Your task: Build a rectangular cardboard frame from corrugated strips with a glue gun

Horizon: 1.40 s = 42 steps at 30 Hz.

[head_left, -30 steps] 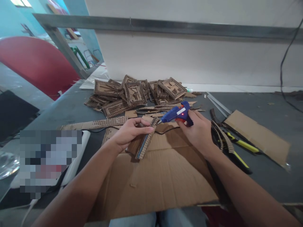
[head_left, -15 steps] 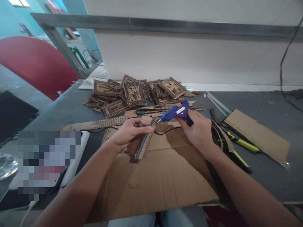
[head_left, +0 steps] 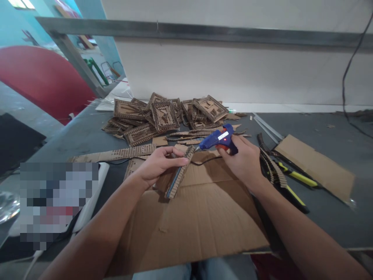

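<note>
My left hand [head_left: 159, 165] is closed on a small cardboard piece [head_left: 178, 181] edged with corrugated strip, tilted on its side with a blue line along it. In my right hand [head_left: 243, 159] is a blue hot glue gun [head_left: 214, 138], its small red light lit. The gun's nozzle points left and is at or very near the piece's upper end; I cannot tell if they touch. Beneath both hands lies a large cardboard sheet [head_left: 204, 217]. The back of the piece is partly hidden by my left fingers.
Behind my hands is a pile of corrugated-trimmed cardboard panels [head_left: 166, 116] with loose strips [head_left: 192, 134]. To the right lie curled strips [head_left: 272, 165], a yellow-and-black cutter [head_left: 300, 175] and a cardboard rectangle [head_left: 316, 165]. A blurred-out device [head_left: 58, 198] sits at left; a black cord [head_left: 208, 160] crosses the sheet.
The glue gun's nozzle has shifted very slightly away from the upper end of the cardboard piece. Both hands keep their grips, and the whole view has drifted a little.
</note>
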{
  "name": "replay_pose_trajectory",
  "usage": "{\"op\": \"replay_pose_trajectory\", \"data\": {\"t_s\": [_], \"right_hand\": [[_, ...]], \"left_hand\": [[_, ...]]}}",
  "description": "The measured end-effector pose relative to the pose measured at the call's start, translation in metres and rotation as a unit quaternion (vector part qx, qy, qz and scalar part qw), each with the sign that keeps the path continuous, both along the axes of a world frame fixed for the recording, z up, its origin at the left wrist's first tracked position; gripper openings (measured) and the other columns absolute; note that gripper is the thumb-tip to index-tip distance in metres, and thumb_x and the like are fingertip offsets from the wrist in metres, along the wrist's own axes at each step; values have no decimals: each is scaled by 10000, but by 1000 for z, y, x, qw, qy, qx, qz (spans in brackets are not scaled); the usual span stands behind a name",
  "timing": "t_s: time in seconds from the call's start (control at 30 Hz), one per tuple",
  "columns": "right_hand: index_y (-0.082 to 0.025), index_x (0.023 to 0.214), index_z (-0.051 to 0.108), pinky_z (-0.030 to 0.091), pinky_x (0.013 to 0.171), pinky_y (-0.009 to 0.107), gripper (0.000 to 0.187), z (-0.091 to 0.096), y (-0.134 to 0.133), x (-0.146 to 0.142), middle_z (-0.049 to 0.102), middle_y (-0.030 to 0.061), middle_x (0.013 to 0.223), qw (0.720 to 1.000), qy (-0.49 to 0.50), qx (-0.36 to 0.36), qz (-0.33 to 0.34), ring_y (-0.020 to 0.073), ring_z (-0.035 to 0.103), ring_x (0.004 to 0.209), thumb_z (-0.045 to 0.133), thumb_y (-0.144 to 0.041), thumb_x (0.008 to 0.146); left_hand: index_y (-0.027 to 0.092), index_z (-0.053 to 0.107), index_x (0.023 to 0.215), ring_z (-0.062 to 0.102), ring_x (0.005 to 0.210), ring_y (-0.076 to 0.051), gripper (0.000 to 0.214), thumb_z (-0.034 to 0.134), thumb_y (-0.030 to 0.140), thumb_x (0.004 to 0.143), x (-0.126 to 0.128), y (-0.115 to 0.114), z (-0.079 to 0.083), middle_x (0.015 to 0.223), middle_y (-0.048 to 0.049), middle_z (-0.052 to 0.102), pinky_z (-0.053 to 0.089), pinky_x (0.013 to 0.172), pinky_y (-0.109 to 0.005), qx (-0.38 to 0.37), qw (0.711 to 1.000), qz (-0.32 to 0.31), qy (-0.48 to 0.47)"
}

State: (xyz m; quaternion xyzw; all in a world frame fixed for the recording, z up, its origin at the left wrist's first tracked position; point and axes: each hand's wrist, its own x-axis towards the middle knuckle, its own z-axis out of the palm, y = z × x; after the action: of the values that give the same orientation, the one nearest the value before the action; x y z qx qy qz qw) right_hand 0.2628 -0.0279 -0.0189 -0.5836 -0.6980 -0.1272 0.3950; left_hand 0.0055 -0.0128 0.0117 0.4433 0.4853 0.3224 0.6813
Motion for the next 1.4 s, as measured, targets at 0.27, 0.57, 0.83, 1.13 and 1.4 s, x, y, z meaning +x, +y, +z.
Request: {"op": "replay_pose_trajectory", "data": {"t_s": [0.27,0.57,0.83,1.13,1.4], "right_hand": [[-197,890,669,462,625,327,97,0,1,6,715,62,790,1000,2,-8,9,242,657,706,663,-293,891],[-206,848,644,444,616,318,102,0,1,2,662,33,725,1000,4,-13,-23,222,613,657,668,-304,840],[-228,757,557,443,615,323,166,0,0,0,622,11,686,1000,5,-1,-24,209,590,639,695,-308,803],[-247,711,468,450,609,310,226,2,-1,-5,588,1,659,1000,10,22,3,198,590,646,674,-281,797],[-238,774,494,431,563,286,175,2,-6,-13,608,5,704,997,7,26,74,168,565,614,648,-290,841]], "left_hand": [[147,673,765,646,698,-123,414,973,301,525,-1,0,-1,784,-5,710,496,681,-243,-4,1000,-1,-8],[145,682,743,641,722,-121,399,972,316,529,-2,1,-3,805,-6,703,488,692,-242,4,1000,-15,-11],[156,647,763,629,696,-121,430,970,315,527,-2,1,-3,775,1,688,480,681,-242,5,1000,-6,-13],[167,652,812,570,668,-106,446,957,349,543,1,3,-4,767,25,629,442,620,-225,44,999,30,-5],[170,667,838,559,743,-101,400,940,323,589,2,7,-9,849,25,621,445,682,-218,109,987,105,-44]]}}
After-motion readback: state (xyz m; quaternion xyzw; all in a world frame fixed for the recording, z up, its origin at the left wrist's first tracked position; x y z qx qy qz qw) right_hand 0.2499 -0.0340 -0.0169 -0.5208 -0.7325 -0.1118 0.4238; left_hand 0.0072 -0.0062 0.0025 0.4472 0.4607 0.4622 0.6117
